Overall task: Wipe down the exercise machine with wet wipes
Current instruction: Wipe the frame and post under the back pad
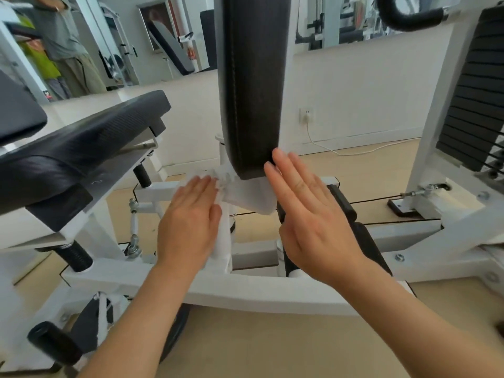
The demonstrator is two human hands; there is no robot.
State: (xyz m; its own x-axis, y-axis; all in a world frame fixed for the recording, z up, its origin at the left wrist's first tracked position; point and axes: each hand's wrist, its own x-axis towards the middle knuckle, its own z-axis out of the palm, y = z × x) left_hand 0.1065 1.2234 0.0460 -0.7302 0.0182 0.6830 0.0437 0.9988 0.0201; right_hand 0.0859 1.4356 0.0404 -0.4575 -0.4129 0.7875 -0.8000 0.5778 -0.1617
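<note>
Pale wood floor and a white wall with mirrors form the background of a gym room.

**Exercise machine.** The exercise machine has a white steel frame. Its black upright pad stands directly ahead of both hands, and the lower end of the pad sits between their fingertips.

**Wet wipe.** The white wet wipe hangs bunched under the bottom edge of the upright pad. It spans from the fingertips of the left hand to the thumb side of the right hand.

**Left hand.** The left hand lies flat, palm down, fingers straight and together. It presses the left end of the wipe against the white frame post.

**Right hand.** The right hand is flat, fingers straight and together. Its fingertips are at the lower right corner of the pad. Contact with the wipe cannot be confirmed.

**Surroundings.**
- A black seat pad lies to the left of the left hand.
- A black weight stack stands to the right of the right hand, well apart.
- A wall socket with a white cable is beyond the right hand.
- A person stands far beyond the left hand.
</note>
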